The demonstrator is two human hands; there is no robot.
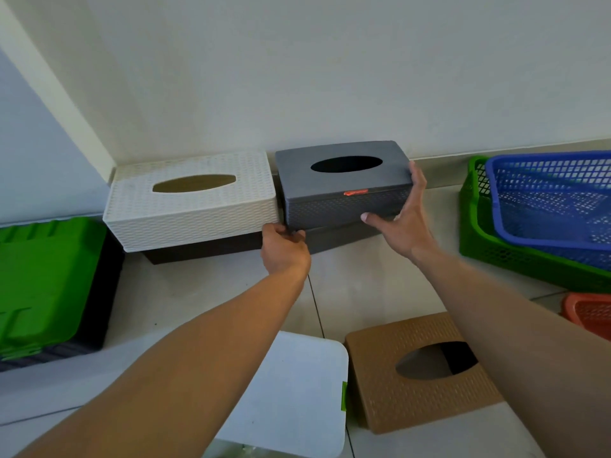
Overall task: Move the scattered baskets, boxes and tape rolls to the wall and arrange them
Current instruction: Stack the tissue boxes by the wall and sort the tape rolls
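One grey box (344,183), left hand (285,247) fingertips hidden beneath

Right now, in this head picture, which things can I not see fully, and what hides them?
Head view, all:
- Left hand: fingertips hidden at the grey tissue box's lower corner.
- Dark box beneath the white tissue box: mostly covered by it.
- Orange basket: cut by the right edge.
- White lidded box: behind the left forearm, cut by the bottom edge.
- Red label on the grey tissue box: too blurred to read.
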